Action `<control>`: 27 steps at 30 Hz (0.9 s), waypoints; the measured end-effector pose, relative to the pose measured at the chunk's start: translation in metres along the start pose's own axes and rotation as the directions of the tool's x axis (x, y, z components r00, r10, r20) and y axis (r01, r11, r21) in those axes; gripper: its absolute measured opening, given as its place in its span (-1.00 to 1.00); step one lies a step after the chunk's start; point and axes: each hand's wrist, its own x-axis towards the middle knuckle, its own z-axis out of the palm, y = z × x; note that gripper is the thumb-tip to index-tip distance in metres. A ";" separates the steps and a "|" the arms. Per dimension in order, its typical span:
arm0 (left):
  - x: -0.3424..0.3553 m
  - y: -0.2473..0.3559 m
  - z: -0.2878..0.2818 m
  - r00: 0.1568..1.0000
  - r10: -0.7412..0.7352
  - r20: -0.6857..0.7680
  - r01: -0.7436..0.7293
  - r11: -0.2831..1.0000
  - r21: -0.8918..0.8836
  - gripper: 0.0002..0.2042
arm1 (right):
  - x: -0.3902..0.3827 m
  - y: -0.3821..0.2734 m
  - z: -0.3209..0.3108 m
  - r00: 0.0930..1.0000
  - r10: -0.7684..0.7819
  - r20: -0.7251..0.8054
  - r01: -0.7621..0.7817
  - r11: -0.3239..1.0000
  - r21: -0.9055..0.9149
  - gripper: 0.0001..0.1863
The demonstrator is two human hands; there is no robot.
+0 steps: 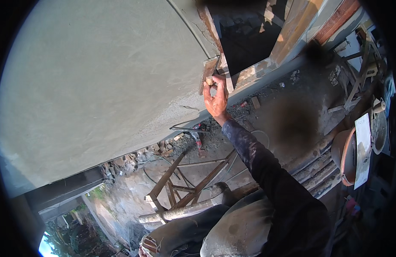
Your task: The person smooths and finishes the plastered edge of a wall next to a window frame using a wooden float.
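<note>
My right hand [216, 101] reaches up from a dark sleeve spattered with pale marks. Its thumb and fingers close round the handle of a small wooden plastering float [209, 68]. The float lies against the edge of a grey plastered wall [103, 81], beside the frame of an opening [249, 38]. Below the hand, the plaster has a rougher, sandy strip. My left hand cannot be made out in the picture.
Below stands a wooden trestle [187, 188] near rubble and a red-and-grey tool [197, 135]. Poles [313, 171] run beneath my legs. At right are a round basin [341, 156], a white board [362, 150] and stacked timber [356, 81]. Dark smudges blur parts of the view.
</note>
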 end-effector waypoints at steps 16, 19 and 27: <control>-0.006 -0.005 -0.007 0.999 -0.039 -0.013 0.039 0.999 0.004 -0.24 | 0.020 -0.054 -0.001 0.898 -0.336 0.285 0.337 0.940 0.048 -0.56; -0.011 -0.004 -0.009 0.999 -0.045 -0.007 0.045 0.999 -0.002 -0.24 | 0.010 -0.046 -0.008 0.981 -0.146 0.130 0.142 0.989 0.043 -0.61; -0.011 -0.008 -0.016 0.998 -0.059 -0.009 0.059 0.998 -0.001 -0.23 | 0.020 -0.083 0.014 0.937 -0.290 0.196 0.274 0.956 0.106 -0.55</control>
